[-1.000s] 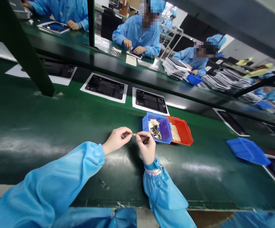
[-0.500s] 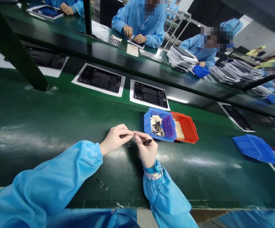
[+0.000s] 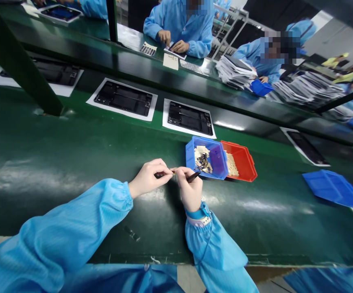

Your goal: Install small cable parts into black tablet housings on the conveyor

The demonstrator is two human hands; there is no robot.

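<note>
My left hand is pinched shut on a small dark part over the green bench top. My right hand is closed round dark tweezers, and its fingertips meet the left hand's at a tiny pale piece. Both hands hover just left of a blue bin holding small dark and pale parts. A red bin with pale pieces stands against the blue bin's right side.
Two black device shells on white sheets lie on the conveyor belt beyond the bins. An upturned blue bin sits at the right. A green post rises at the left. Across the line, people in blue coats work beside stacked trays.
My hands have stayed together at the same spot. The tweezers' end now points toward the blue bin. The view has shifted slightly.
</note>
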